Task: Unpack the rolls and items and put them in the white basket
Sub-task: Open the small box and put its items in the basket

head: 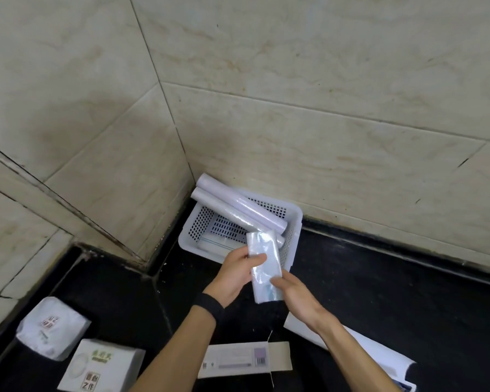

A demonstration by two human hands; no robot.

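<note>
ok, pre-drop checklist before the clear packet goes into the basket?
1. Packet held: both the left hand and right hand grip the clear plastic packet: ok.
2. Packet over white basket: only its top end overlaps the near rim: not ok.
3. Free room in basket: open floor on its left side: ok.
4. Rolls settled: they overhang the far corner: cannot tell.

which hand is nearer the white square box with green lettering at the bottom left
Left. The left hand, gripping the clear plastic packet, is on the side of the white square box; the right hand holds the packet's lower end, farther off.
</note>
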